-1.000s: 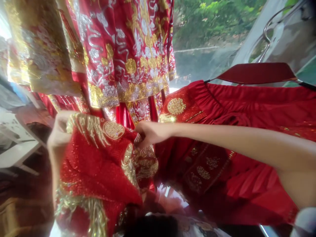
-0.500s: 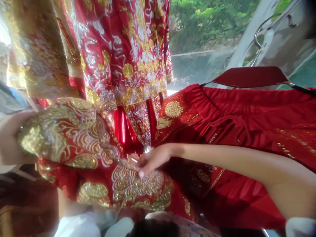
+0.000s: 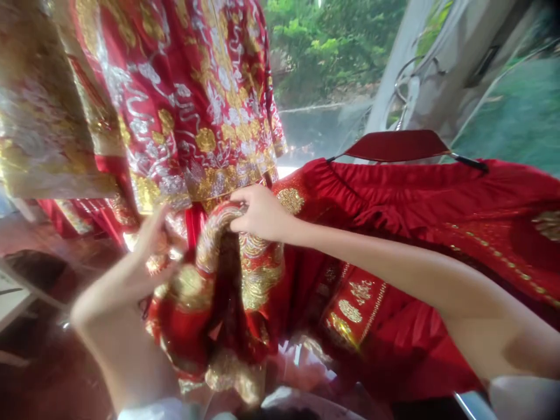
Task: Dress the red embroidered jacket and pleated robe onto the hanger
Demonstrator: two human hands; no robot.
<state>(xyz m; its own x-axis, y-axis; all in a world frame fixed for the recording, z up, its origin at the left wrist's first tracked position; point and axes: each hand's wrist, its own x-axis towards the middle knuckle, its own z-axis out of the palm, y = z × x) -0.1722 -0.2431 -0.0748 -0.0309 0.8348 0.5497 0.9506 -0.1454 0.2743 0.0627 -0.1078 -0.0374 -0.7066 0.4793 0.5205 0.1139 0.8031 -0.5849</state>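
In the head view a red garment (image 3: 261,280), embroidered in gold and silver, hangs folded and draped from my right hand (image 3: 260,214). The fingers of that hand are closed in a pinch on its upper fold. My left hand (image 3: 155,239) is at the left side of the same cloth, with its fingers smeared by motion. Whether it grips the cloth cannot be made out. Beyond both hands hangs a red jacket (image 3: 223,87) with silver and gold embroidery. To the right, a gathered red skirt (image 3: 420,198) hangs from a hanger (image 3: 398,146) and lies behind my right forearm.
A gold garment (image 3: 44,105) hangs at the far left. Behind the clothes is a window (image 3: 324,134) with greenery outside, beside a pale post (image 3: 464,76). A pale tabletop edge (image 3: 15,303) shows at the left.
The embroidered garment, spread broadly across the view before, now hangs folded and narrower. My left hand has come in from the left edge; my right hand has risen. The view has shifted.
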